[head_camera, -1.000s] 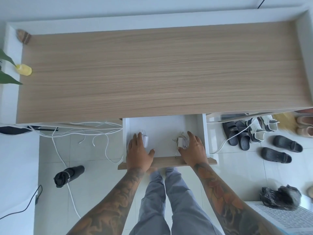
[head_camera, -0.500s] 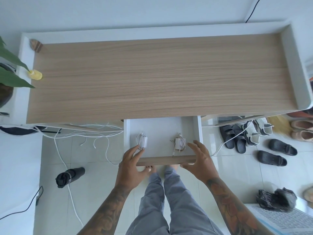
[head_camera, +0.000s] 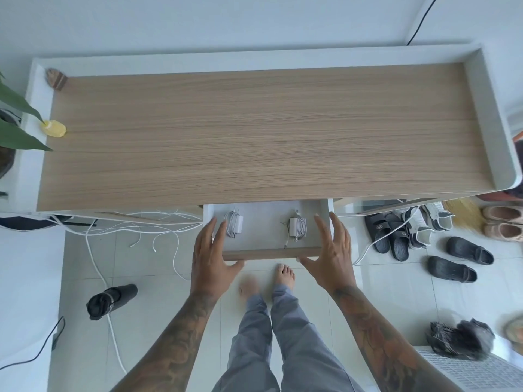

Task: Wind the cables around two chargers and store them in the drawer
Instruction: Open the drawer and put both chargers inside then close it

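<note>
A: White chargers: left charger (head_camera: 234, 223) at 9 o'clock and right charger (head_camera: 296, 227) at 3 o'clock on the drawer (head_camera: 266, 238) floor, cables wound.

B: Change noted?

A: Both hands have left them. Left hand (head_camera: 212, 257) and right hand (head_camera: 331, 254) are open, fingers spread at the drawer front's ends, gripping nothing. Drawer already less extended; closing appears under way.

Both wound chargers (head_camera: 233, 223) (head_camera: 297, 226) lie in the open drawer (head_camera: 271, 253), hands (head_camera: 210, 257) (head_camera: 331, 254) spread at its front.
</note>
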